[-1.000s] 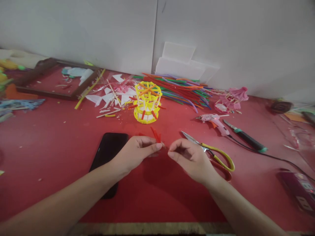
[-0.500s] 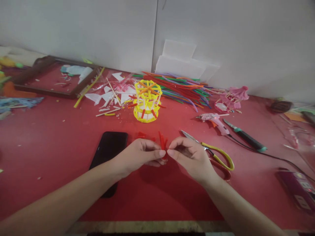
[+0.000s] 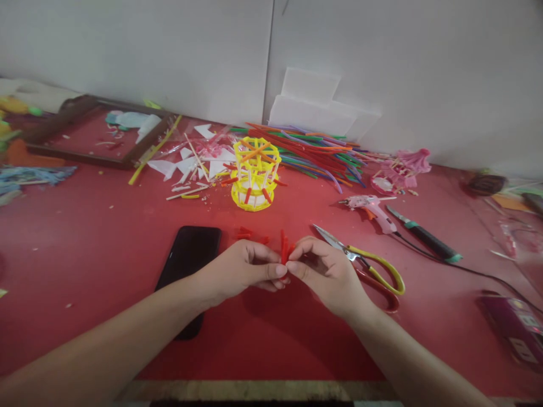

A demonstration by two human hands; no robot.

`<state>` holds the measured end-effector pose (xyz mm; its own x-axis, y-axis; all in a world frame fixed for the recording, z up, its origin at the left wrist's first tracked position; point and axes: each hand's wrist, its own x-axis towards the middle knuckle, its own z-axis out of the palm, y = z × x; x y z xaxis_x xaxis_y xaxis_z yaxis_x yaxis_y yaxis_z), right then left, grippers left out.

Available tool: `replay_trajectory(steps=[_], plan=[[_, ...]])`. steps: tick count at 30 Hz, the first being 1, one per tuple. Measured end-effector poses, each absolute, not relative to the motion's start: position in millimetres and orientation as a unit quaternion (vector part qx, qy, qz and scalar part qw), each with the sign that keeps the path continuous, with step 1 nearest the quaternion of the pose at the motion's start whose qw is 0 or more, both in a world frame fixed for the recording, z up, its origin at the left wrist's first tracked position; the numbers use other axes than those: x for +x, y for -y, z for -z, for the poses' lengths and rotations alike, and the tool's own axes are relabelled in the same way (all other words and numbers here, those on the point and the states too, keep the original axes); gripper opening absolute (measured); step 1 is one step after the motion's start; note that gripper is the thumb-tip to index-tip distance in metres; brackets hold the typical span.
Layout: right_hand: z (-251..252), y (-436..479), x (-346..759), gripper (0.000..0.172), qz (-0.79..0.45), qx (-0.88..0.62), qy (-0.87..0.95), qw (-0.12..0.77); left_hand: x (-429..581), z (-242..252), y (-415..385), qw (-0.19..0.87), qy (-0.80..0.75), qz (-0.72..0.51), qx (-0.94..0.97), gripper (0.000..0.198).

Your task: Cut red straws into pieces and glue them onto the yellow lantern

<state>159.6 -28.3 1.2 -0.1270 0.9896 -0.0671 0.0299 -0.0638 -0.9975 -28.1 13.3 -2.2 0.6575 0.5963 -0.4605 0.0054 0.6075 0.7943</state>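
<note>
Short red pipe cleaner pieces (image 3: 283, 246) stand up in a small bunch between the thumb and fingers of my left hand (image 3: 258, 265). My right hand (image 3: 324, 274) is closed in a pinch right against them, its fingertips on a red piece at the bunch's right side. Behind my left fingers, more cut red pieces (image 3: 245, 232) lie on the table. Farther back stands a round yellow pipe cleaner frame (image 3: 254, 175) with wooden stick posts, orange spokes on top and red pieces sticking out around its lower ring.
A black phone (image 3: 189, 254) lies under my left forearm. Scissors (image 3: 373, 265), a pink glue gun (image 3: 371, 212) and a green-and-black cutter (image 3: 424, 234) lie to the right. Loose pipe cleaners (image 3: 305, 150), a pink model (image 3: 401, 172), white scraps (image 3: 186, 167) and a brown frame (image 3: 80, 155) fill the back.
My right fingertips have come in against the red pieces and now touch one at the right of the bunch. The bunch has shifted slightly; the left hand keeps its hold.
</note>
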Motion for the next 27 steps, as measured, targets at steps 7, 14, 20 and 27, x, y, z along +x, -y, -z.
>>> replay_trajectory(steps=[7,14,20,27], plan=[[3,28,161,0.026,-0.617,-0.482,0.443,0.436,-26,-1,-14,0.794,-0.358,-0.16,0.464,0.029],[2,26,171,0.022,-0.71,-0.412,0.46,0.338,-30,3,-13,0.845,-0.318,-0.084,0.421,0.033],[-9,25,170,0.022,-0.661,-0.425,0.521,0.333,-31,1,-13,0.842,-0.324,-0.071,0.426,0.032],[4,24,165,0.027,-0.646,-0.462,0.449,0.41,-25,-6,-9,0.683,-0.405,-0.203,0.573,0.018]])
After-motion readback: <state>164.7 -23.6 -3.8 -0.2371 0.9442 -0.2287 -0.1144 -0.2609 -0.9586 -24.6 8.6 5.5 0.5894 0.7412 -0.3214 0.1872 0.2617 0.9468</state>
